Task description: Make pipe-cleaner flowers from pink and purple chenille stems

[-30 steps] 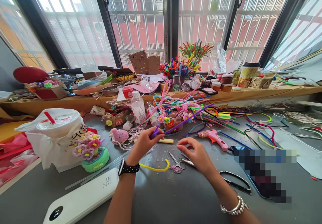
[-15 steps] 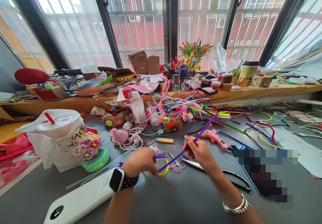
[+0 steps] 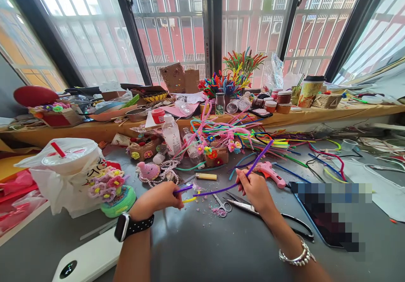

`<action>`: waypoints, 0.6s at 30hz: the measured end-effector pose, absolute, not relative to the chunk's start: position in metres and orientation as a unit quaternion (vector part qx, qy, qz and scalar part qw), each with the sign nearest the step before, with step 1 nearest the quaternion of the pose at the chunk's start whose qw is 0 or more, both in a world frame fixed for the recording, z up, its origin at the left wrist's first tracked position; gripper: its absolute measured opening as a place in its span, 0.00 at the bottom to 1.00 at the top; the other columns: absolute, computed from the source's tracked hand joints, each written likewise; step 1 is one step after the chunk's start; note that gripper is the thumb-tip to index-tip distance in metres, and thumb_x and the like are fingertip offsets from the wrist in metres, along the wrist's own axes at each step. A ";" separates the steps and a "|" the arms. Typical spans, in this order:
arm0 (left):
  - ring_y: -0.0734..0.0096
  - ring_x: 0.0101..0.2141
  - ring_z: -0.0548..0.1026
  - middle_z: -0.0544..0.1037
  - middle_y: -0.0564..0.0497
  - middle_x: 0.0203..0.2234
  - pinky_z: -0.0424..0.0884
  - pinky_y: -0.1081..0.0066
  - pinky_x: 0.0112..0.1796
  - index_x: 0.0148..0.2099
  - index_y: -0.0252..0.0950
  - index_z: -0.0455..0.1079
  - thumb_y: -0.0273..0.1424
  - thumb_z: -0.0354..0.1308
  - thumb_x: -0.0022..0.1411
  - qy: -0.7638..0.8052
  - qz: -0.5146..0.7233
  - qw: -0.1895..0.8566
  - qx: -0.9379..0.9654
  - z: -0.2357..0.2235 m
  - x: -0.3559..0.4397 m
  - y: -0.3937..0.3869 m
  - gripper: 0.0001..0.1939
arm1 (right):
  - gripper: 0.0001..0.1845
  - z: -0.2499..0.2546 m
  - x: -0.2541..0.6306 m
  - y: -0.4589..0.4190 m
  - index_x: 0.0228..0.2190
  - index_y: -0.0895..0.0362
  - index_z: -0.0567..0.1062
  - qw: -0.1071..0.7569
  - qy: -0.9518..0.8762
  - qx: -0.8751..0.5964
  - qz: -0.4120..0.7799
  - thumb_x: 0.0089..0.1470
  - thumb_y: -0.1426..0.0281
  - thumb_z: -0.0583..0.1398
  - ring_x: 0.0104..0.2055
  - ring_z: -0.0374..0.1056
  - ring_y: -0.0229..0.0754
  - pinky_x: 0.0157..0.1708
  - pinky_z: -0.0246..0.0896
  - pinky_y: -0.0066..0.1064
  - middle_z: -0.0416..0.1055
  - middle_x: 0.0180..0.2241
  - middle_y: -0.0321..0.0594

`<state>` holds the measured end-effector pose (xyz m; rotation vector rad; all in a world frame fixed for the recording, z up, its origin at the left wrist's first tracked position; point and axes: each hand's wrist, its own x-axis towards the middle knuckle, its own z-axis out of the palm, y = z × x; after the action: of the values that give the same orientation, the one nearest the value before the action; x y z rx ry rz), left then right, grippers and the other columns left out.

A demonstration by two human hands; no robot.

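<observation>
Purple fuzzy stem (image 3: 215, 192) hung near the centre of the frame, its upper end slanting right and its lower end loose. The right hand (image 3: 257, 193) had it between nearly closed thumb and fingers; the left hand (image 3: 160, 197), left of centre, had its fingers drawn together on short purple strands (image 3: 183, 188). That loose end could, I judged, have snagged on the yellow stem (image 3: 190, 199) or the small scissors (image 3: 222, 207) close by if it swung low, and a slack pinch might have let the strands slip. Half a second earlier the left fingers had been at the long piece's lower end; since then they had moved left, leaving it free. Farther right lay the large scissors (image 3: 245, 206) and, above, a pink glue gun (image 3: 268, 171).
</observation>
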<state>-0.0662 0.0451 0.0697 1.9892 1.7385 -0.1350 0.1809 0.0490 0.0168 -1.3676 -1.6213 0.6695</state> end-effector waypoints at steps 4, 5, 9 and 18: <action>0.68 0.20 0.67 0.70 0.54 0.13 0.58 0.75 0.21 0.17 0.34 0.69 0.27 0.54 0.37 0.691 -0.064 0.226 0.684 0.067 -0.082 0.045 0.03 | 0.24 0.017 0.183 0.049 0.18 0.57 0.65 0.437 -0.654 -0.566 0.248 0.52 0.54 0.44 0.14 0.61 0.36 0.17 0.55 0.25 0.64 0.13 0.35; 0.68 0.19 0.67 0.69 0.54 0.12 0.57 0.74 0.21 0.16 0.34 0.68 0.26 0.54 0.36 0.707 -0.069 0.217 0.670 0.067 -0.085 0.045 0.03 | 0.24 0.018 0.184 0.049 0.18 0.57 0.65 0.441 -0.650 -0.567 0.248 0.52 0.54 0.44 0.14 0.61 0.36 0.17 0.55 0.25 0.64 0.13 0.35; 0.64 0.19 0.67 0.66 0.54 0.10 0.57 0.73 0.20 0.12 0.35 0.63 0.25 0.56 0.31 0.741 -0.088 0.198 0.636 0.066 -0.090 0.043 0.04 | 0.24 0.022 0.186 0.049 0.18 0.57 0.66 0.467 -0.631 -0.556 0.273 0.52 0.54 0.45 0.14 0.61 0.35 0.17 0.55 0.24 0.64 0.13 0.35; 0.68 0.19 0.65 0.66 0.55 0.12 0.54 0.74 0.19 0.18 0.35 0.67 0.48 0.55 0.36 0.639 -0.086 0.263 0.718 0.072 -0.067 0.043 0.20 | 0.25 0.025 0.192 0.051 0.16 0.57 0.65 0.504 -0.602 -0.533 0.316 0.48 0.51 0.47 0.13 0.60 0.34 0.13 0.54 0.23 0.64 0.12 0.35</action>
<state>-0.0667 0.0427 0.0718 1.9416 1.7280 -0.2338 0.1916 0.0511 0.0253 -1.2859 -1.4528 0.7621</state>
